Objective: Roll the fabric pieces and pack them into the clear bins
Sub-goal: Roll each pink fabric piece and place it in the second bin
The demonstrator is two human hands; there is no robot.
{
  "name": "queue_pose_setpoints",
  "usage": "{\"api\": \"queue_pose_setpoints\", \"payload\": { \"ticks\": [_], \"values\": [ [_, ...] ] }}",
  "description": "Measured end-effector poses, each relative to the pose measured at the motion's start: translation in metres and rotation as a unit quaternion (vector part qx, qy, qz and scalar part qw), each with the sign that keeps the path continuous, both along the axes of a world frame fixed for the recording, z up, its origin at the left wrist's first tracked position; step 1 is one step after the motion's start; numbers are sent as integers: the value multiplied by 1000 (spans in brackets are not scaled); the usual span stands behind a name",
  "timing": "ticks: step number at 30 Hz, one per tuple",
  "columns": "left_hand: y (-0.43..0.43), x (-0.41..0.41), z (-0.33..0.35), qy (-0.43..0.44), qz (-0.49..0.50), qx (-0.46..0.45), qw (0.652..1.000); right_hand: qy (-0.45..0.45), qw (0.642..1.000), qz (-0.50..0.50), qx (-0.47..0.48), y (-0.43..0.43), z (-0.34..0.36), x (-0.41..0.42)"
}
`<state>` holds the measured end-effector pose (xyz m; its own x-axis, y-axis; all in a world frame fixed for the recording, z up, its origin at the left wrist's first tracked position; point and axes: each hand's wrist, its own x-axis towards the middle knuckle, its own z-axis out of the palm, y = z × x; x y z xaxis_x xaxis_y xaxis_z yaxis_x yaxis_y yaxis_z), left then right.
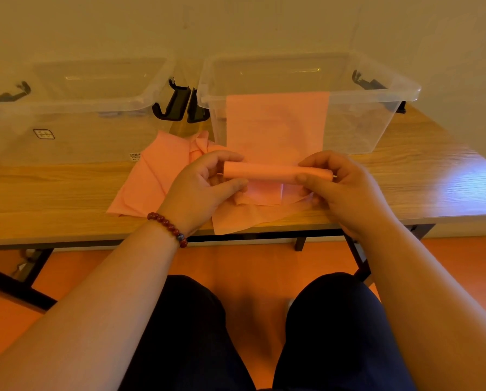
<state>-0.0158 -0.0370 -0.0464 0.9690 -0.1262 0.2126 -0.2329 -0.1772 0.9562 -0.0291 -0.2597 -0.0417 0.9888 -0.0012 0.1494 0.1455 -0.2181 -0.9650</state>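
A long wooden table (52,187) runs across in front of a person who sits with dark trouser legs (193,334) over an orange floor (250,266). Two clear bins stand side by side at the back of the table. The left clear bin (75,136) and the right clear bin (357,128) are both open on top, and black latches (176,104) hang between them. A pile of loose pink fabric (151,179) lies on the table in front of the bins and spreads to the near edge. One pink sheet (277,122) goes flat up the front wall of the right bin, as far as its rim. Its near end is wound into a fabric roll (264,172), smooth and shaped like a tube, which lies sideways just above the pile, in front of the right bin. The two hands are apart, one at each end of the roll. The left hand (202,187) curls its fingers over the left end, with the thumb on the near side. The right hand (340,187) grips the right end the same way, fingers on top and thumb pressed on the near side. A bracelet (168,227) of dark red beads sits on the left wrist.
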Motion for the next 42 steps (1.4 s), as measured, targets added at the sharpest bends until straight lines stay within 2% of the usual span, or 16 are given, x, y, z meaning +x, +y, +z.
{"api": "queue_pose_setpoints", "payload": {
  "ticks": [3,11,18,42],
  "values": [
    [0,1,-1,-3,10,27,1000,3,1000,-3,2,3,0,1],
    [-3,-1,2,9,6,-4,1000,3,1000,8,-29,-1,-3,3],
    [-1,-1,2,9,7,24,1000,-3,1000,-8,-11,3,0,1],
    [-1,-3,2,-1,3,11,1000,-6,1000,-1,2,-1,-2,0]
  ]
}}
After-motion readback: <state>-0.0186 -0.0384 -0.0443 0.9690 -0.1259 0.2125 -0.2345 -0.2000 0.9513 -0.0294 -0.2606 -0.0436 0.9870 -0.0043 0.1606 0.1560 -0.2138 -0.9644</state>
